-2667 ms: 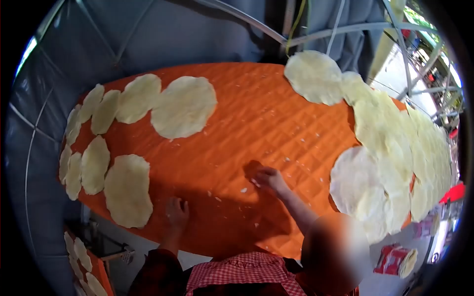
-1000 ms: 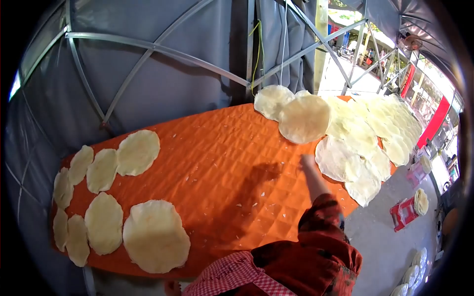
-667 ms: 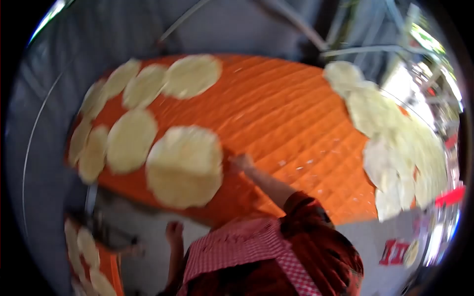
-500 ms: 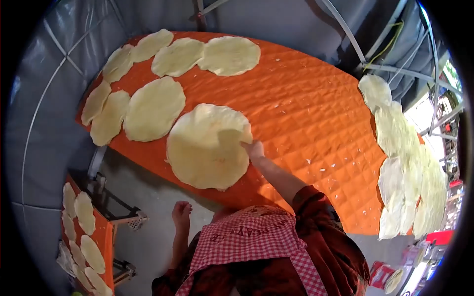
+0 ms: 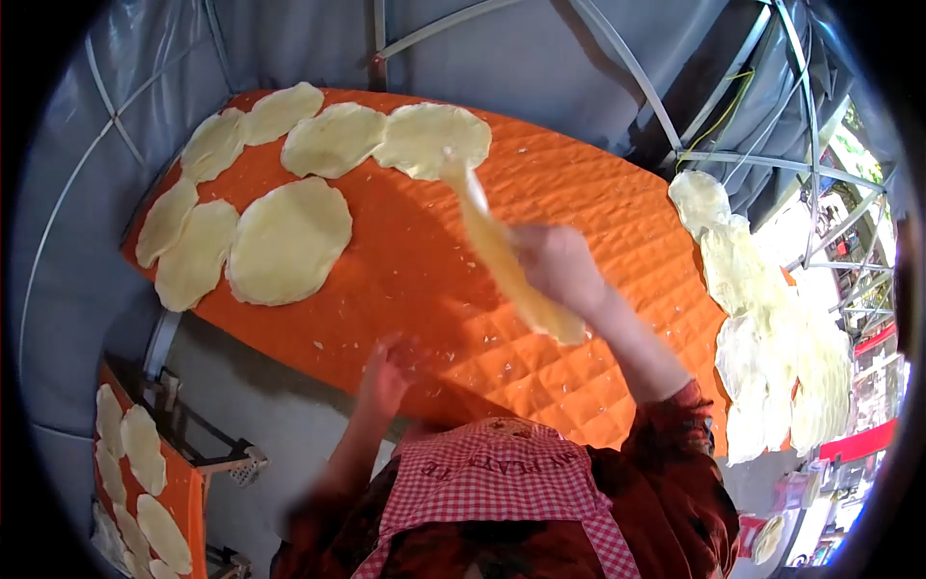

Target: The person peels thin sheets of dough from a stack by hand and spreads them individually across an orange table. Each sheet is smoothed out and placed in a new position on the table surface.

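My right hand [image 5: 558, 265] is closed on the edge of a round thin flatbread sheet [image 5: 502, 270], lifted above the orange padded cover [image 5: 405, 251]. The sheet hangs nearly edge-on to me and is blurred by motion. Lower down, my left hand [image 5: 389, 372] is raised near the table's front edge, holding nothing. Its fingers look apart, though motion smears them. To the left lies a large pale round sheet [image 5: 289, 241], with another sheet [image 5: 197, 256] beside it. At the back, one more round sheet [image 5: 432, 140] lies close behind the lifted one.
Overlapping sheets [image 5: 762, 338] line the table's right end. A second orange table [image 5: 193, 482] with several sheets stands at lower left. Grey tarp walls [image 5: 463, 48] on metal poles [image 5: 632, 77] enclose the back. A checked apron [image 5: 502, 482] covers my front.
The large sheet that lay on the cover in front of me is now up in my right hand, moved rightward. My left hand has risen toward the table. The view has shifted slightly.
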{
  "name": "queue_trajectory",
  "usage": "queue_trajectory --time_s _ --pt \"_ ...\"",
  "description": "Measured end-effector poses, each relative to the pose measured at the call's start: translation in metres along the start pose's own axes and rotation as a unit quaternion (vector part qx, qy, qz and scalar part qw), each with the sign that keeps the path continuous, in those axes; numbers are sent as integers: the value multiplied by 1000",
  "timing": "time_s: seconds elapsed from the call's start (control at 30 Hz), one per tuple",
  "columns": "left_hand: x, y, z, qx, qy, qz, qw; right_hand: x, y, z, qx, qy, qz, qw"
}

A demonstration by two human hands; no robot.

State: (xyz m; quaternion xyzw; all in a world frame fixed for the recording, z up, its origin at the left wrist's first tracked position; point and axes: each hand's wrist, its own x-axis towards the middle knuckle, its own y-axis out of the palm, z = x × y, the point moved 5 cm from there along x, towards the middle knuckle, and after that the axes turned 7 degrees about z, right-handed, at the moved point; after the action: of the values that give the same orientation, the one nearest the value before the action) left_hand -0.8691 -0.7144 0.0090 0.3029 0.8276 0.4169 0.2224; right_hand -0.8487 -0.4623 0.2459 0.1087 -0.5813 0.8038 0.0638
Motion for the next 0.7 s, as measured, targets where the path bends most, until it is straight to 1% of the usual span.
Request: queue_trajectory --time_s 0.03,0.07,0.1,0.13,0.17,0.2,0.23,0.3,0.33,0.43,0.47,0.53,0.57,0.6,0.67,0.7 --pt "14 22 8 -78 -31 48 995 -17 3 22 -58 -21 -16 998" --pt "29 31 18 -137 -66 82 985 -35 16 36 -66 -72 -28 995" --pt "41 39 31 -196 -100 113 969 -52 45 38 -67 -83 -8 994" --pt "47 57 38 -227 -107 130 959 -68 66 45 -97 -57 36 993" --pt "51 72 45 -258 -114 145 948 -86 104 40 -117 -42 95 988" --pt "62 58 57 -229 -69 146 960 -106 138 31 -103 -34 147 983" --pt "67 45 72 -192 -84 120 970 -121 163 25 -88 -25 198 976" --pt "70 19 105 -118 -118 65 984 -134 169 20 47 17 113 992" --pt "67 9 117 -135 -139 111 975 -138 169 17 111 39 66 991" --pt "54 38 107 -90 -97 44 990 -134 180 -3 221 151 85 960" --pt "56 37 112 -99 -128 12 987 -132 175 -2 244 189 110 945" --pt "57 35 122 -55 -165 -5 985 -131 175 -2 253 194 85 944" --pt "57 34 126 -32 -182 -12 983 -131 175 -3 257 195 72 944" --pt "56 40 126 -8 -174 6 985 -130 177 -8 311 221 69 922" --pt "58 23 143 39 -149 19 988 -128 182 -20 414 271 61 867" --pt "57 21 147 62 -135 26 989 -126 180 -23 428 279 74 856"
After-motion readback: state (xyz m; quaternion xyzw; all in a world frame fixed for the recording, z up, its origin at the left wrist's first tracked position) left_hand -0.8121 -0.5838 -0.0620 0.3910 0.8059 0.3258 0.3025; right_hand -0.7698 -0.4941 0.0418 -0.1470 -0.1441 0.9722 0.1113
